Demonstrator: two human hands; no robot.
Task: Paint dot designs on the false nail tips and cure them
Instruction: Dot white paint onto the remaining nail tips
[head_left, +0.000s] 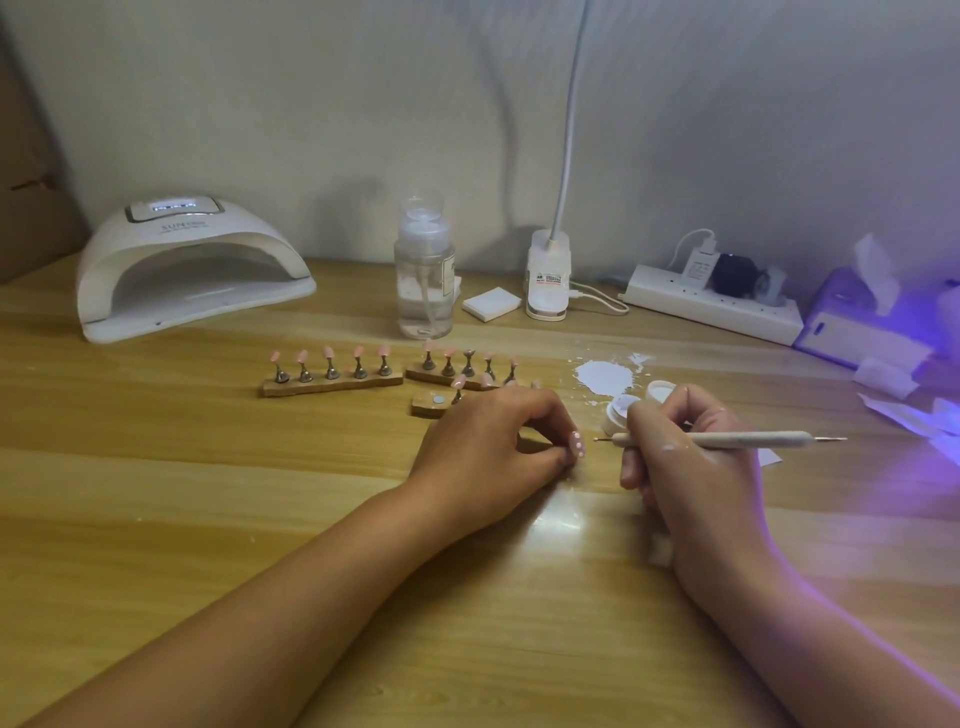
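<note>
My left hand (488, 441) pinches a glossy pink nail tip (575, 445) (white dots on it) over the wood-grain table (208, 519); my right hand (680, 467) grips a slim matte dotting tool (737, 439), its metal point just beside the tip

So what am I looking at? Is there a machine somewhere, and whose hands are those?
No machine: these are a person's two bare hands, filmed by a camera worn on the head, looking down at a wooden table. The left hand pinches a pink nail tip with white dots on it. The right hand holds a dotting tool like a pen, its point aimed at that tip. Behind them, more pink tips stand on wooden holder strips, beside a smear of white paint and a small jar. At the back left sits a white curing lamp, with a clear pump bottle to its right.
</note>
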